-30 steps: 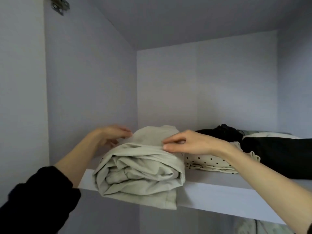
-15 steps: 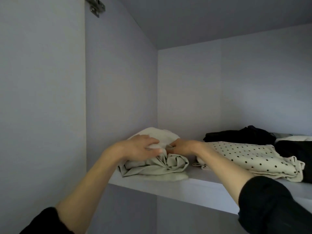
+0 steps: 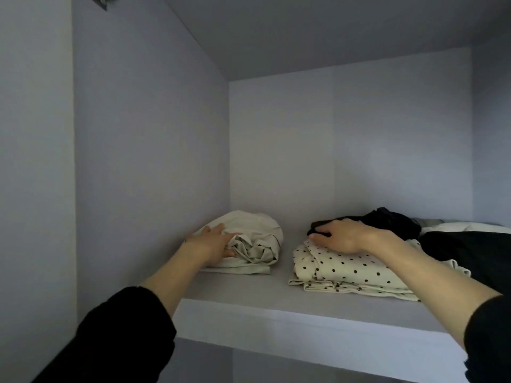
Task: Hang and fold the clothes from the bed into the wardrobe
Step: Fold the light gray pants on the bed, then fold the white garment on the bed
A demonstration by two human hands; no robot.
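Observation:
A folded pale beige garment (image 3: 253, 239) lies at the back left of the wardrobe shelf (image 3: 276, 313). My left hand (image 3: 211, 244) rests against its left front side, fingers fairly straight, thumb under a fold. To the right lies a folded cream garment with black dots (image 3: 348, 272). My right hand (image 3: 341, 234) lies flat on top of it, fingertips touching a black garment (image 3: 387, 219) behind.
Further right on the shelf sit a dark folded pile (image 3: 475, 252) and something white (image 3: 470, 226) behind it. The wardrobe's left wall (image 3: 149, 161) and back wall (image 3: 345, 147) close the shelf in. A metal hinge (image 3: 103, 1) shows at top left.
The beige garment now sits deeper on the shelf, against the left wall. My right hand left it and moved right onto the dotted garment. My left hand slid to the bundle's left side.

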